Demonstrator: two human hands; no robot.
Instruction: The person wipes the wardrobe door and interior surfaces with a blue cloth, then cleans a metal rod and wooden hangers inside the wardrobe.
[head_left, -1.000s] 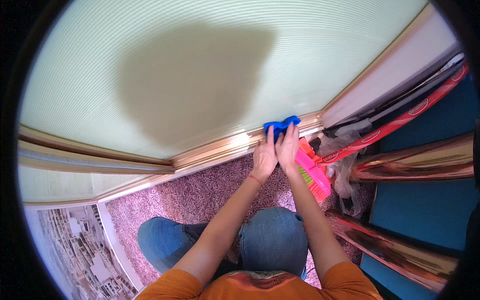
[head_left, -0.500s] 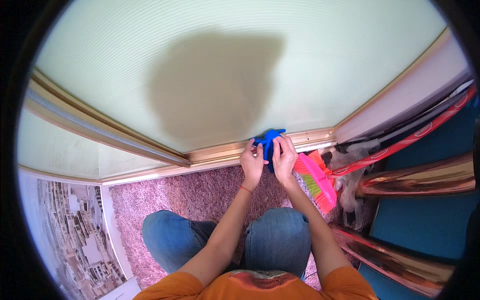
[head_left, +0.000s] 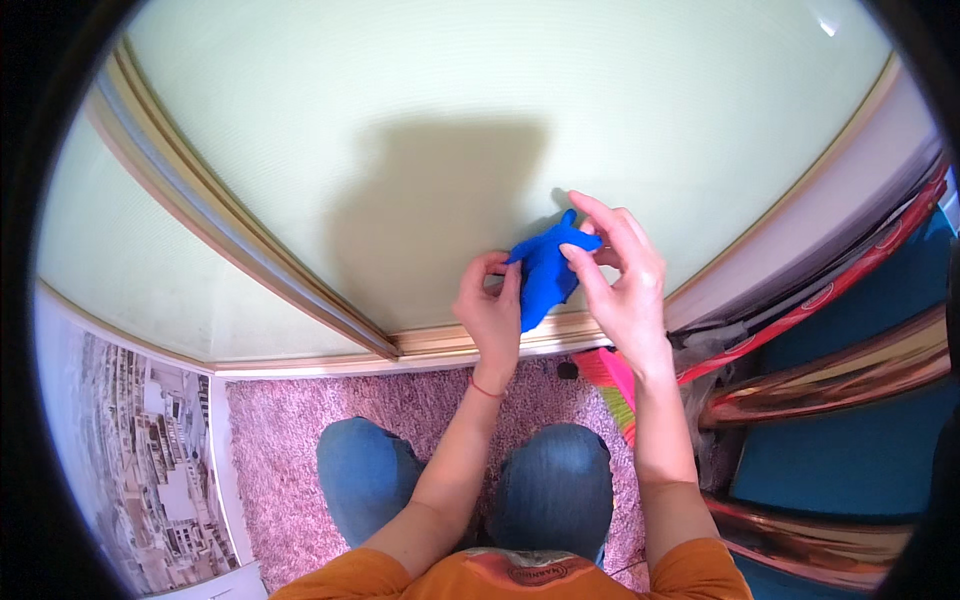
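A crumpled blue cloth [head_left: 548, 272] hangs between my hands in front of the pale glass panel [head_left: 640, 120], just above its gold bottom rail. My left hand [head_left: 488, 312] pinches the cloth's left edge between thumb and fingers. On the other side, my right hand [head_left: 630, 280] holds the cloth's upper right corner by the thumb and some fingers, while its index finger is raised. Folds hide part of the grip.
A gold-framed sliding door edge [head_left: 250, 215] stands to the left. By my right forearm lie a pink broom head [head_left: 618, 374] and a red pole [head_left: 800, 305]. Blue panels with shiny copper-coloured trim [head_left: 840, 375] stand at right. Purple carpet [head_left: 290, 440] lies under my knees.
Both hands have lifted the cloth from the bottom rail up the glass panel. My right hand has moved farther right, spreading the cloth, and its index finger has straightened.
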